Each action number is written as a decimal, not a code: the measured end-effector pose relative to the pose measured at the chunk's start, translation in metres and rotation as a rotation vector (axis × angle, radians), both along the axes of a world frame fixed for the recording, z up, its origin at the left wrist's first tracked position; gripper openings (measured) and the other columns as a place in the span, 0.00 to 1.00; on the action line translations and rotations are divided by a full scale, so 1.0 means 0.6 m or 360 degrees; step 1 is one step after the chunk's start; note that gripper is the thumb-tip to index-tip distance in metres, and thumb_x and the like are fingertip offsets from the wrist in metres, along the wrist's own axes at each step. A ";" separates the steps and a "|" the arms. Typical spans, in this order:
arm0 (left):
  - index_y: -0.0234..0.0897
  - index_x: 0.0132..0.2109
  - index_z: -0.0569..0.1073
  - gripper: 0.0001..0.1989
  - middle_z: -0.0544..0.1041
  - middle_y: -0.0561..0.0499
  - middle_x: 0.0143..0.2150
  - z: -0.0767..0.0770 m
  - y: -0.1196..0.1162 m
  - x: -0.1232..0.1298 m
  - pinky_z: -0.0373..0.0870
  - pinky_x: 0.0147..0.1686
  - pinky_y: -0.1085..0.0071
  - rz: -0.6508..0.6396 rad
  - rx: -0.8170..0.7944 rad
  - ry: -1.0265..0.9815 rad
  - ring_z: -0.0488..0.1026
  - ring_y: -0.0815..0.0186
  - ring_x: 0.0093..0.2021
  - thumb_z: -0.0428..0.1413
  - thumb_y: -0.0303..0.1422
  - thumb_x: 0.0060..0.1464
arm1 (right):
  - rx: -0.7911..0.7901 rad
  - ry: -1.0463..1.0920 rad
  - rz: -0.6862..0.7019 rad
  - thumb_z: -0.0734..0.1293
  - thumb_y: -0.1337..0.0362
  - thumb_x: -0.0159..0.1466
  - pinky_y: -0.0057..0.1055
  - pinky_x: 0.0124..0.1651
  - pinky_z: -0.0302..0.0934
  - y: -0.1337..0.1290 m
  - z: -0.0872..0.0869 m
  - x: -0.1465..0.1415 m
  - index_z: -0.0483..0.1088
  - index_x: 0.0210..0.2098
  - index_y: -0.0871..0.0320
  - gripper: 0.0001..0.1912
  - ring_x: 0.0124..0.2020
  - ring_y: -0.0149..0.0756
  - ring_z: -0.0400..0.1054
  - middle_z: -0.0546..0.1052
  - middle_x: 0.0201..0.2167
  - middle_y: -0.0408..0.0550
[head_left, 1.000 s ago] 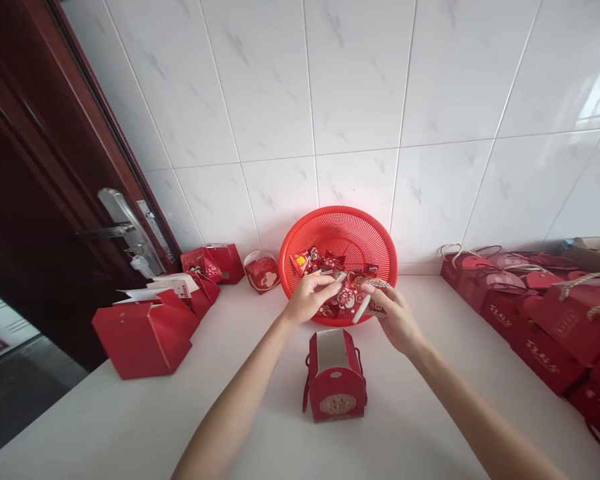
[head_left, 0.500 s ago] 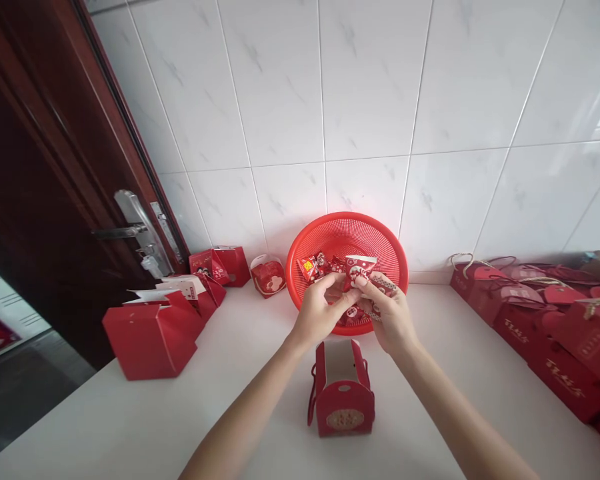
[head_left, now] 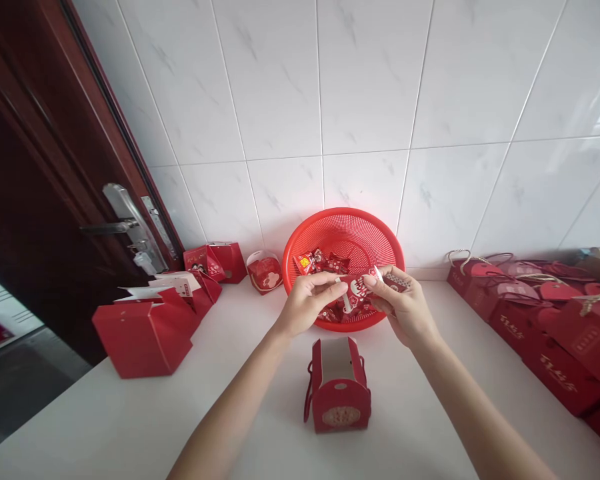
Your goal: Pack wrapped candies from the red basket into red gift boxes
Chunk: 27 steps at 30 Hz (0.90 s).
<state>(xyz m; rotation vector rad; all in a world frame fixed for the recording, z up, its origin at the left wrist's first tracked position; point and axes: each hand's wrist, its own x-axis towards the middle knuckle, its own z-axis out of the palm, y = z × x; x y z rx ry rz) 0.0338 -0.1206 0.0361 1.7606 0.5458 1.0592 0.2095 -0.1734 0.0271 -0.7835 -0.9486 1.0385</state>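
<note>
Head view, left hand (head_left: 309, 301) and right hand (head_left: 401, 301) pinching a red-and-white packet (head_left: 359, 291) over red basket (head_left: 344, 220), open red box (head_left: 341, 393) nearer.

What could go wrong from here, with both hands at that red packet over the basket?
The packet is pinched only by the fingertips of the left hand and right hand, so it might slip and mix with the similar packets in the basket.

The open box stands between the forearms; a lowered arm could knock it or snag its cord.
</note>
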 end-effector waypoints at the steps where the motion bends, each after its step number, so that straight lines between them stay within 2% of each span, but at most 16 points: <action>1: 0.35 0.35 0.81 0.13 0.80 0.50 0.32 -0.001 0.001 0.002 0.74 0.40 0.70 -0.0003 -0.0019 -0.0023 0.75 0.66 0.34 0.61 0.41 0.59 | -0.0006 0.0014 0.0002 0.83 0.54 0.46 0.26 0.22 0.41 0.000 0.000 -0.001 0.64 0.23 0.57 0.25 0.18 0.20 0.43 0.62 0.18 0.35; 4: 0.35 0.38 0.81 0.13 0.80 0.51 0.33 -0.005 0.001 0.005 0.76 0.41 0.68 -0.0012 -0.0090 -0.0116 0.76 0.66 0.34 0.60 0.42 0.59 | 0.0012 0.0006 0.0029 0.82 0.54 0.48 0.27 0.22 0.42 -0.003 0.001 -0.003 0.65 0.24 0.56 0.24 0.18 0.21 0.44 0.63 0.19 0.36; 8: 0.35 0.41 0.81 0.15 0.81 0.50 0.35 -0.004 -0.004 0.004 0.77 0.41 0.67 0.0028 -0.0077 -0.0159 0.78 0.63 0.36 0.60 0.43 0.59 | 0.0011 -0.0152 0.0171 0.80 0.51 0.52 0.28 0.22 0.41 -0.007 0.003 -0.001 0.68 0.27 0.57 0.21 0.18 0.22 0.46 0.63 0.18 0.36; 11: 0.36 0.41 0.81 0.15 0.81 0.50 0.34 0.000 -0.008 0.000 0.78 0.40 0.66 0.0066 -0.0045 -0.0118 0.79 0.61 0.35 0.60 0.44 0.59 | -0.0014 -0.0191 0.0211 0.80 0.51 0.51 0.27 0.21 0.42 -0.009 0.004 0.000 0.70 0.30 0.57 0.21 0.18 0.24 0.53 0.69 0.19 0.40; 14: 0.37 0.41 0.81 0.16 0.81 0.50 0.32 0.002 -0.012 -0.001 0.79 0.34 0.65 0.0010 -0.0105 -0.0077 0.79 0.62 0.30 0.59 0.46 0.59 | -0.0004 -0.0125 0.0219 0.82 0.53 0.47 0.25 0.20 0.42 -0.011 0.005 0.000 0.68 0.28 0.56 0.23 0.19 0.27 0.60 0.73 0.20 0.41; 18: 0.36 0.41 0.79 0.16 0.79 0.51 0.30 0.004 -0.021 -0.001 0.81 0.33 0.66 -0.0019 -0.0144 -0.0067 0.79 0.63 0.28 0.59 0.46 0.59 | 0.0020 -0.0115 0.0216 0.81 0.54 0.49 0.25 0.19 0.41 -0.014 0.004 0.000 0.66 0.28 0.55 0.22 0.16 0.24 0.55 0.72 0.18 0.40; 22: 0.34 0.45 0.77 0.17 0.81 0.50 0.32 0.011 -0.032 -0.004 0.81 0.34 0.67 -0.0046 -0.0213 -0.0011 0.80 0.63 0.30 0.65 0.40 0.53 | 0.0023 -0.0153 0.0153 0.81 0.54 0.49 0.25 0.19 0.42 -0.018 0.009 -0.001 0.67 0.28 0.55 0.22 0.17 0.25 0.56 0.72 0.18 0.40; 25: 0.32 0.43 0.77 0.15 0.80 0.51 0.30 0.015 -0.034 -0.010 0.78 0.31 0.70 -0.0105 -0.0222 0.0008 0.77 0.67 0.25 0.67 0.38 0.52 | -0.0058 -0.0145 0.0263 0.82 0.53 0.47 0.24 0.18 0.39 -0.023 0.018 0.001 0.66 0.27 0.55 0.23 0.17 0.25 0.56 0.71 0.17 0.40; 27: 0.33 0.44 0.78 0.15 0.79 0.52 0.28 0.017 -0.031 -0.015 0.76 0.28 0.72 -0.0187 -0.0236 0.0050 0.75 0.70 0.22 0.66 0.38 0.53 | -0.0107 -0.0166 0.0377 0.82 0.53 0.48 0.24 0.17 0.37 -0.026 0.024 0.004 0.66 0.26 0.55 0.23 0.15 0.23 0.53 0.69 0.16 0.39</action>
